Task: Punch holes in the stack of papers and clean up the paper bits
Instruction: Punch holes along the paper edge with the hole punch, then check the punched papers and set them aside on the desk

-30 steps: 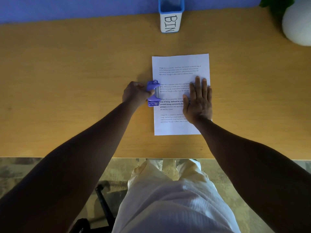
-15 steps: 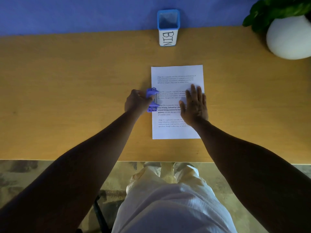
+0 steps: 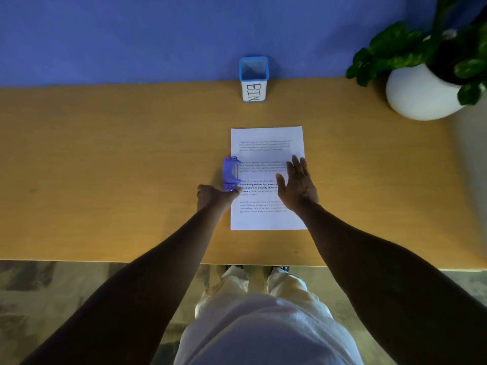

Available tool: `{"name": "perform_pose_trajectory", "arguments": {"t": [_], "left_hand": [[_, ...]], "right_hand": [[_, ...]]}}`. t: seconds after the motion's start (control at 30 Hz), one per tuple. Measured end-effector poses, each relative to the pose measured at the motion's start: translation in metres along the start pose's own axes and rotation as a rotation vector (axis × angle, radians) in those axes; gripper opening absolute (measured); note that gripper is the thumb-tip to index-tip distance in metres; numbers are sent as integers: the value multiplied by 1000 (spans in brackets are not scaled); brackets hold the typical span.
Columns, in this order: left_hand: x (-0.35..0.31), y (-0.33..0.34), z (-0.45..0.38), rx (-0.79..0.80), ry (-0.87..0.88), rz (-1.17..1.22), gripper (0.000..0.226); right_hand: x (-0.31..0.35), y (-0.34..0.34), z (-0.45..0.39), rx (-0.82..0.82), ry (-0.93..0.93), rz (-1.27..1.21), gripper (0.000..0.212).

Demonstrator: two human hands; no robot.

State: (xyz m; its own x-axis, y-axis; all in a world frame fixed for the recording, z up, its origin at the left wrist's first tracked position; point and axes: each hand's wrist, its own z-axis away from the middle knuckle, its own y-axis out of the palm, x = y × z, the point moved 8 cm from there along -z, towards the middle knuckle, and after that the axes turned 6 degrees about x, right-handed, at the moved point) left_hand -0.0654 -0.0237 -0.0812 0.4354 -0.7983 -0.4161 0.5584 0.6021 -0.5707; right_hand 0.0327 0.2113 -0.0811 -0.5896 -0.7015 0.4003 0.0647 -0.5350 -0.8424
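Observation:
A white stack of printed papers (image 3: 266, 138) lies on the wooden table (image 3: 105, 159). A purple hole punch (image 3: 231, 173) sits clamped over the stack's left edge, about halfway along it. My left hand (image 3: 216, 199) is curled just below the punch, with thumb and fingertips against its near end. My right hand (image 3: 297, 187) rests flat on the right half of the papers, fingers extended, holding nothing. No paper bits show on the table.
A small blue-rimmed cup labelled BIN (image 3: 253, 80) stands at the table's far edge against the blue wall. A white pot with a green plant (image 3: 421, 93) occupies the far right corner. The table's near edge runs just above my legs.
My left hand has slid from the punch's left side back to its near end. The punch and papers stay put. The camera has tilted up, showing more wall and plant.

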Motion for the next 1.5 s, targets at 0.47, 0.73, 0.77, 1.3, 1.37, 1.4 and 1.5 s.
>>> {"name": "perform_pose_trajectory", "arguments": {"t": [0.47,0.73,0.77,1.3,1.37,1.4,1.5], "left_hand": [[8,32,20,110,-27,-66,57],[1,45,26,141,0,-22,44],[-1,47,26,150,14,-20,43],[-53,72,48,319,317,149,37],[-57,68,48,325,336,156,37],[-60,65,49,330,347,159,37],[-69,57,55,358,408,162,34]], "right_hand": [[-23,11,23,69,11,-29,56],[-37,8,31,12,18,10,58],[-39,7,31,8,24,9,58],[-63,-22,40,-91,110,-123,54],[-63,-33,38,-134,118,-163,53],[-64,-38,36,-148,140,-197,52],[-73,-48,27,-127,287,-346,56]]}}
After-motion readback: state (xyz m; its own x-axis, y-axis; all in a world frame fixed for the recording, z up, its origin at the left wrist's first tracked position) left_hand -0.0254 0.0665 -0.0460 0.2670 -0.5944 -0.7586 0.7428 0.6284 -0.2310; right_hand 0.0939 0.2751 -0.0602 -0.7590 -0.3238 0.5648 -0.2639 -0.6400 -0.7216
